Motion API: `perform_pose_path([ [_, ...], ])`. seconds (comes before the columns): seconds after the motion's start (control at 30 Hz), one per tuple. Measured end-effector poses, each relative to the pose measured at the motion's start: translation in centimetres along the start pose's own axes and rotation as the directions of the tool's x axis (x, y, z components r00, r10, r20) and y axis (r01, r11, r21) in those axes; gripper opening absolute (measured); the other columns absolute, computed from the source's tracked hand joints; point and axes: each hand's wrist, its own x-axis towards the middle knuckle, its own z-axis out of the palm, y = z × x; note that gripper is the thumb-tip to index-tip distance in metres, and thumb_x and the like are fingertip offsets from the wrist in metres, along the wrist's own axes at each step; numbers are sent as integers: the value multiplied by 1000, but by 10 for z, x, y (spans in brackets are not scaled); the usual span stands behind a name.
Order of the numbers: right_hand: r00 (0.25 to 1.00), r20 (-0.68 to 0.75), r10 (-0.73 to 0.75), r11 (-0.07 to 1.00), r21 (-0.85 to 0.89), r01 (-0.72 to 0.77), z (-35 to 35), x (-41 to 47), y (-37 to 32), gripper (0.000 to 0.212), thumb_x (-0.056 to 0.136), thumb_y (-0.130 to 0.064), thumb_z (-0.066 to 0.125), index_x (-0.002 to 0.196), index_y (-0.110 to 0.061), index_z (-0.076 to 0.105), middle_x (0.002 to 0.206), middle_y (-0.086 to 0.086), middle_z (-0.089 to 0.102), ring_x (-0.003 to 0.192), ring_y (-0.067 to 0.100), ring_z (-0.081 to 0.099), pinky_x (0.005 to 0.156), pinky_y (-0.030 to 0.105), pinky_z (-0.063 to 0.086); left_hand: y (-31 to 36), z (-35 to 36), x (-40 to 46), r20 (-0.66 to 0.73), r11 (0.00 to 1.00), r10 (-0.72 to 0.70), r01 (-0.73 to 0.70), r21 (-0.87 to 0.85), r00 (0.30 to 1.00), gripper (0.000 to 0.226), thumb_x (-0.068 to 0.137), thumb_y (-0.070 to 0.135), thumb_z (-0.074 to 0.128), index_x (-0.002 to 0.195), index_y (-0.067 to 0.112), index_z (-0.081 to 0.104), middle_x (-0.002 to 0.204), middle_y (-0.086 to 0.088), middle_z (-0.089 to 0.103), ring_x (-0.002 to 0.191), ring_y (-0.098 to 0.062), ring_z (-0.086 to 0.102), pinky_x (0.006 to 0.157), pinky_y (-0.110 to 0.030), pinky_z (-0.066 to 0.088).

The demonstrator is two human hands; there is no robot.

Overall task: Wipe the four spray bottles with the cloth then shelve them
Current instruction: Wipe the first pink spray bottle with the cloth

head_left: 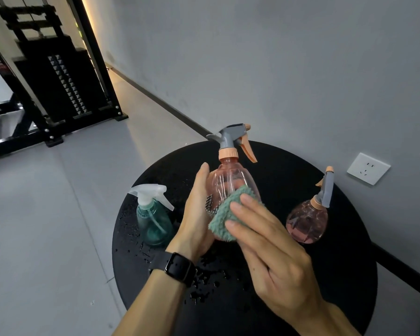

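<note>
A tall pink spray bottle [230, 178] with a grey and orange trigger head is lifted above the round black table [289, 275]. My left hand [197, 214] grips its body from the left. My right hand [269, 246] presses a teal cloth [224, 214] against the bottle's lower front with straight fingers. A teal bottle [153, 220] with a clear trigger stands at the table's left edge. A round pink bottle [307, 223] stands at the right. No fourth bottle is visible.
Water drops speckle the table's left and front parts. A grey wall with a white socket [368, 168] lies right behind the table. A black metal rack [56, 76] stands across the grey floor at the far left.
</note>
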Motion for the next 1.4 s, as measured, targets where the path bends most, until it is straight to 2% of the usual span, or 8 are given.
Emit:
perform_pose_path([
  [0.1,995,-35,88,996,35,-87,-1,16,3,29,92,-2,54,120,0,59,134,12,56,134,21,47,107,31,43,-8,6,-1,50,997,-21,17,80,999,65,99,61,32,95,15,78,90,-8,75,80,-19,72,77,-35,53],
  [0.2,964,-78,252,963,117,-243,-7,32,13,30,91,-3,58,122,-2,60,135,4,55,133,11,48,107,18,39,-14,16,-3,21,991,15,-18,135,1000,57,103,54,30,109,20,75,98,-8,76,90,-23,72,80,-39,55],
  [0.37,783,-11,622,699,458,-549,-16,44,20,31,93,-4,57,119,-17,66,131,-16,60,124,-4,51,94,10,45,-17,17,-3,5,996,-8,7,91,1000,65,99,64,31,118,16,71,118,-17,71,111,-42,65,102,-59,48],
  [0.6,815,-10,580,733,444,-516,-18,35,14,31,93,-1,57,120,-14,64,134,-11,58,124,-2,53,90,12,49,-16,16,-3,42,998,35,-37,54,999,75,83,77,41,120,18,68,120,-18,70,113,-44,64,96,-71,45],
  [0.8,947,-55,317,928,223,-297,-17,13,2,32,90,-7,55,121,-6,60,136,-1,58,133,13,48,105,22,43,-15,13,0,108,1000,14,-12,-22,994,86,89,77,29,113,7,71,103,-14,74,85,-24,73,67,-34,59],
  [0.97,973,-72,220,960,191,-203,-17,2,-6,28,88,-2,57,116,-3,64,132,9,60,131,23,51,105,31,45,-17,7,4,85,998,-4,10,-65,996,97,72,88,47,118,5,65,102,-14,71,87,-27,71,69,-37,58],
  [1.2,975,-104,195,974,141,-180,-14,9,0,30,89,-1,55,118,-1,60,134,11,57,134,24,48,108,30,42,-19,15,-2,128,998,-23,31,-55,991,86,88,78,28,105,9,78,104,-15,75,90,-25,74,71,-34,59],
  [1.4,959,-158,234,972,53,-228,-7,26,14,27,90,4,60,117,1,64,132,12,58,134,21,48,110,23,37,-25,19,-7,110,998,-18,11,59,994,71,95,71,27,131,22,65,126,-10,69,118,-27,64,92,-42,51],
])
